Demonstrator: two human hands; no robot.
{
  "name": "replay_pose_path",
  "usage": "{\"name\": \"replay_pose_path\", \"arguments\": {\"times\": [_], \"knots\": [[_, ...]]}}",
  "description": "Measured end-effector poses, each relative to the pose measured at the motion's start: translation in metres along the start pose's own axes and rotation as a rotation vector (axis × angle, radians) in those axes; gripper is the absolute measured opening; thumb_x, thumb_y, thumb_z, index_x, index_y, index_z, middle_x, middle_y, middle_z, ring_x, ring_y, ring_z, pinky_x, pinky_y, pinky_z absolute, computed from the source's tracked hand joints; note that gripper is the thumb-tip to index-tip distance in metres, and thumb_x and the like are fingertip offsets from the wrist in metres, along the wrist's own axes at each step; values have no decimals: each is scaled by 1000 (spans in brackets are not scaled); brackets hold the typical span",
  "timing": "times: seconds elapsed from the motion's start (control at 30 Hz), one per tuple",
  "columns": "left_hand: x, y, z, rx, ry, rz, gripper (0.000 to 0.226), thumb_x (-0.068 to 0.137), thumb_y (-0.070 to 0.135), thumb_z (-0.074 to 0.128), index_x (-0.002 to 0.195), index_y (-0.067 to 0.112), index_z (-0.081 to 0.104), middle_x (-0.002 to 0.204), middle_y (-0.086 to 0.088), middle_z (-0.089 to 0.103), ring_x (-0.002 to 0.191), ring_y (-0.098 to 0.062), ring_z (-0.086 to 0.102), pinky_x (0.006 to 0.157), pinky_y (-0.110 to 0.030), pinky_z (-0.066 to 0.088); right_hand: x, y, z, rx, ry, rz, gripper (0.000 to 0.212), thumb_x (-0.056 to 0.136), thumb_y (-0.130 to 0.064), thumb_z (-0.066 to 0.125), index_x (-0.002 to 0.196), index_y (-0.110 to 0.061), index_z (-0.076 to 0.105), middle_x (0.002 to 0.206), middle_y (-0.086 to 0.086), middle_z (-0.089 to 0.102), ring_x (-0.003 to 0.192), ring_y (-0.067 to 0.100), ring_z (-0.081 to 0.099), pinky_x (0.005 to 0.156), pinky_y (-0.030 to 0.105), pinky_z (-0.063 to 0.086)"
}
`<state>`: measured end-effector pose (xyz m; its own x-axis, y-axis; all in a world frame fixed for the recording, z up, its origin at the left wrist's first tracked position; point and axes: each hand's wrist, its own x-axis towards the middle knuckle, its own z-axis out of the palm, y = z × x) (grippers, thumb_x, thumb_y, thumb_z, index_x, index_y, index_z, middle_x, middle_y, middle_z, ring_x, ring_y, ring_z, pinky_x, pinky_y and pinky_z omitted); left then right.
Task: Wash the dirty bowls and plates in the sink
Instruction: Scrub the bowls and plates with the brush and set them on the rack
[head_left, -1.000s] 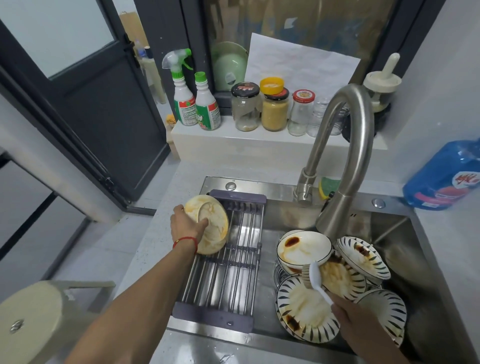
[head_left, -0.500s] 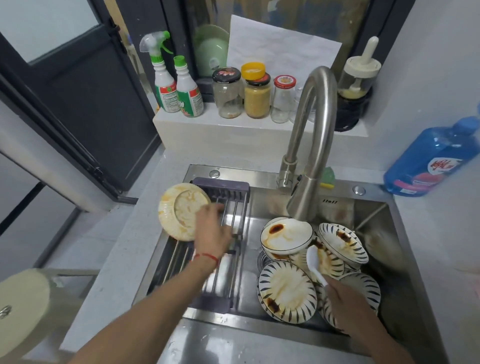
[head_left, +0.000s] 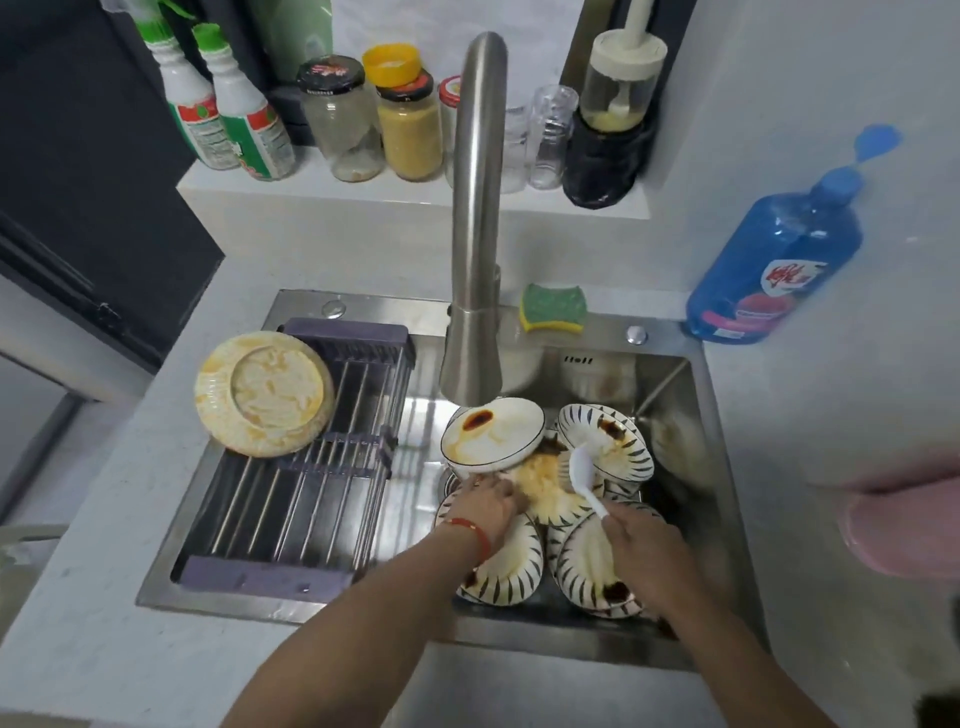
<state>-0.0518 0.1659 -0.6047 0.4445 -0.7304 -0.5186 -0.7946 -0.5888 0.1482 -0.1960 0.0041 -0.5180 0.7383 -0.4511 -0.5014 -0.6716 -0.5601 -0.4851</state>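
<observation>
- The right hand (head_left: 644, 551) grips the handle of a white spoon (head_left: 584, 475), fingers curled round it, with the spoon's head lying over the piled dishes.
- The left hand (head_left: 488, 501) reaches into the pile and touches the sauce-smeared plate (head_left: 545, 491) in the middle; whether its fingers are curled on the rim or only laid against it, I cannot tell.
- The step in hand looks like picking the next dirty piece out of the pile; no water shows at the tap (head_left: 475, 218), so washing proper seems hardly started.
- The next move calls for a firm hold on that plate's rim and a lift clear of the white bowl (head_left: 493, 436) that leans on it, or the stack may slide.
- The dirty striped plates (head_left: 511, 571) and bowls lie stacked in the right half of the sink (head_left: 670, 415); one yellow-stained bowl (head_left: 265, 395) rests upside down at the far left of the drying rack (head_left: 311, 499), partly over the bench (head_left: 93, 571).
- A green and yellow sponge (head_left: 553, 309) lies on the sink's far edge, right of the tap.
- The blue bottle (head_left: 779, 260) at the far right has a red and white label; its writing is too blurred to read.
- The two spray bottles (head_left: 228, 114) and the jars (head_left: 374, 114) on the far shelf also carry labels, none legible.
</observation>
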Motion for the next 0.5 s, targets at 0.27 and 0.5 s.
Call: {"name": "replay_pose_path", "arguments": {"times": [0.27, 0.5], "knots": [[7, -21, -26, -97, -54, 50, 46, 103, 5, 47, 144, 25, 57, 147, -8, 55, 132, -32, 55, 108, -42, 48, -16, 21, -8, 70, -11, 33, 39, 110, -31, 39, 146, -37, 51, 82, -8, 58, 63, 9, 54, 44, 18, 36], [-20, -71, -63, -483, 186, -338, 40, 103, 5, 46, 132, 26, 63, 117, -14, 68, 110, -37, 66, 91, -38, 51, -34, 13, -21, -27, 52, -38, 42, 110, -34, 35, 149, -36, 49, 69, -4, 59, 56, 11, 56, 48, 22, 44]]}}
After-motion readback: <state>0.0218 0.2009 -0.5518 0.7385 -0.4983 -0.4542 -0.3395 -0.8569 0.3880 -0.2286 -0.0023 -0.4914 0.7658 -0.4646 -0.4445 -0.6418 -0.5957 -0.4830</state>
